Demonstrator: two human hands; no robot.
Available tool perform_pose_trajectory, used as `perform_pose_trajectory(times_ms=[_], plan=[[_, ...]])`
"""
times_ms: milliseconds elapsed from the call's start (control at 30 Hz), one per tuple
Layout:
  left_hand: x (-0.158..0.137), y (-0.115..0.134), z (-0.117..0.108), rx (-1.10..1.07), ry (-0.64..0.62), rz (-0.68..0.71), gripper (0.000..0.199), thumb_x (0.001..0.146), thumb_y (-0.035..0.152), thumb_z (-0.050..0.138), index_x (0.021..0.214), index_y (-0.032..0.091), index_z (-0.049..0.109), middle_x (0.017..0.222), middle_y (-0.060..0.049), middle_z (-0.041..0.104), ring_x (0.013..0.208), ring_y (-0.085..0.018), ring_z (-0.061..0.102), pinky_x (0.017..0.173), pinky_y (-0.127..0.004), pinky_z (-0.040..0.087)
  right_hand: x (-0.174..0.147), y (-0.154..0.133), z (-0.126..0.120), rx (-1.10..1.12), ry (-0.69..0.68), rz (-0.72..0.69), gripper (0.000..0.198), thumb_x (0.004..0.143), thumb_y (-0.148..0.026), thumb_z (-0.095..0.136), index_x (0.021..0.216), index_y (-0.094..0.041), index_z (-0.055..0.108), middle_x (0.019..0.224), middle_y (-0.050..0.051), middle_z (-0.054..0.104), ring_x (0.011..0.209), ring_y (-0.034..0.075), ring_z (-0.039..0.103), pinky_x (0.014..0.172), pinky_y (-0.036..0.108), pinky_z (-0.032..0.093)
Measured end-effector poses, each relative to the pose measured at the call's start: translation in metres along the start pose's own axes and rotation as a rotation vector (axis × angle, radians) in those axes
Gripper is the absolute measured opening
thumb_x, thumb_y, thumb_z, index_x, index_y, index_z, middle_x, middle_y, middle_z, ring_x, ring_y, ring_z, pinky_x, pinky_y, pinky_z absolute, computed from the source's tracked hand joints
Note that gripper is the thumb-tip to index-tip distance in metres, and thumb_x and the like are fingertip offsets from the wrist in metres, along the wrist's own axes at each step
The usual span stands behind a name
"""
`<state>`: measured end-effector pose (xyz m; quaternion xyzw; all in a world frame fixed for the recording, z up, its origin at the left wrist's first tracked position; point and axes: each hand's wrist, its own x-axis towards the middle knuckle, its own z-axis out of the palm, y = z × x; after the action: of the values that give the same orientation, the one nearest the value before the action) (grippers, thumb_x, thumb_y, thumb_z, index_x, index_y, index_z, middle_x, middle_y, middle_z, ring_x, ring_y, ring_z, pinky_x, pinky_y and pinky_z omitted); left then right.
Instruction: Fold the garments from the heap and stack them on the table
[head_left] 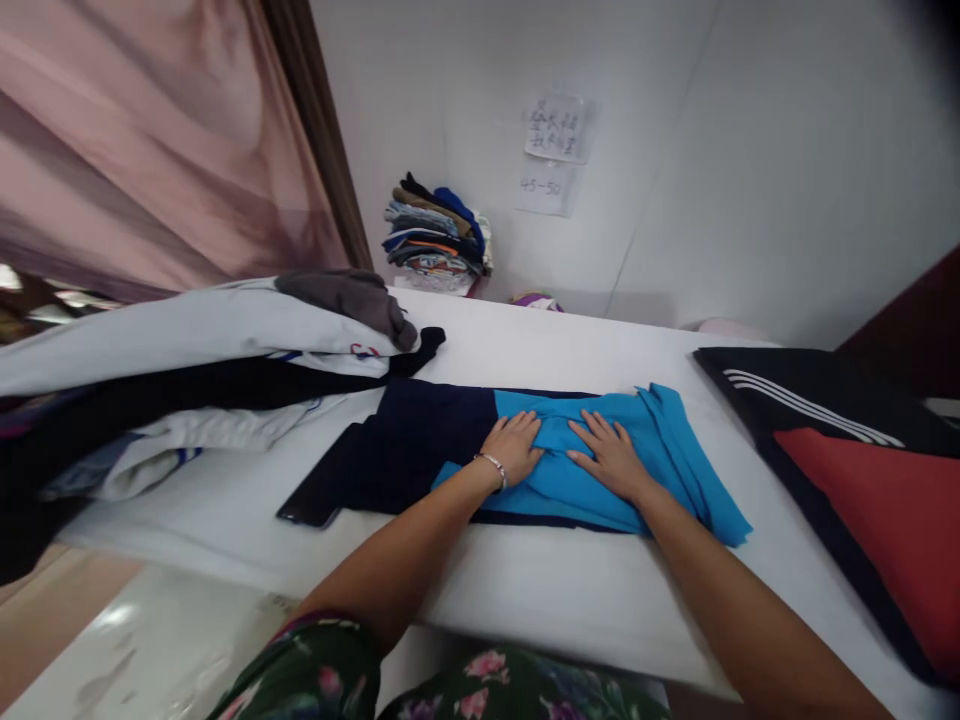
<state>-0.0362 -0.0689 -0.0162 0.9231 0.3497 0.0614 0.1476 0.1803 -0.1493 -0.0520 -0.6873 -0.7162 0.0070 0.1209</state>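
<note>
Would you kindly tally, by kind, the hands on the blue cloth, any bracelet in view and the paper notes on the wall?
Hands: 2 (left hand and right hand)
Bracelet: 1
Paper notes: 2 (upper note and lower note)
Total: 5

Soft, diffuse light, mild shadows. Glare on glossy white surface, lower left. Paper, upper centre, slightly blurred. Curtain, upper left, soft. Upper-right corner dark.
</note>
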Motion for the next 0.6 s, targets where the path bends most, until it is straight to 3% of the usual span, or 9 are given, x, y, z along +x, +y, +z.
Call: perform_pose_trajectory(times_ms=[167, 333, 467, 600], plan=[[-0.004, 0.012, -0.001, 0.026, 0.146, 0.118, 0.063, 0.092, 0.053, 0.039, 0.145, 0.019, 0.036, 0.157, -0.010, 0.025, 0.146, -0.027, 0.014, 0.117, -0.055, 0.006, -0.001, 0.007, 0.007, -0.021, 0.041, -0.022, 0.061, 0.090, -0.063, 0.037, 0.141, -0.032, 0.045, 0.153, 0.008, 0.033, 0.142, 0.032, 0.028, 0.110, 0.060, 0.024], [0.003, 0.007, 0.006, -0.059, -0.072, 0.013, 0.070, 0.091, 0.060, 0.031, 0.148, 0.020, 0.030, 0.158, -0.009, 0.023, 0.146, -0.026, 0.014, 0.117, -0.056, 0.006, -0.001, 0.014, 0.012, -0.013, 0.051, -0.014, 0.060, 0.090, -0.062, 0.036, 0.141, -0.031, 0.045, 0.153, 0.007, 0.034, 0.142, 0.031, 0.027, 0.110, 0.060, 0.024], [0.006, 0.003, 0.010, -0.079, -0.095, 0.003, 0.073, 0.090, 0.062, 0.030, 0.150, 0.019, 0.026, 0.159, -0.009, 0.019, 0.147, -0.024, 0.010, 0.117, -0.055, 0.002, 0.002, 0.012, 0.002, 0.098, 0.020, 0.056, 0.058, 0.091, -0.060, 0.032, 0.139, -0.032, 0.048, 0.152, 0.006, 0.035, 0.141, 0.030, 0.029, 0.111, 0.061, 0.027], [0.005, 0.004, 0.009, -0.076, -0.100, 0.007, 0.073, 0.090, 0.059, 0.033, 0.150, 0.017, 0.024, 0.159, -0.009, 0.018, 0.147, -0.024, 0.010, 0.117, -0.056, 0.004, 0.003, -0.007, 0.003, 0.047, 0.076, -0.042, 0.061, 0.091, -0.061, 0.030, 0.143, -0.032, 0.041, 0.154, 0.006, 0.032, 0.143, 0.030, 0.025, 0.110, 0.062, 0.026]])
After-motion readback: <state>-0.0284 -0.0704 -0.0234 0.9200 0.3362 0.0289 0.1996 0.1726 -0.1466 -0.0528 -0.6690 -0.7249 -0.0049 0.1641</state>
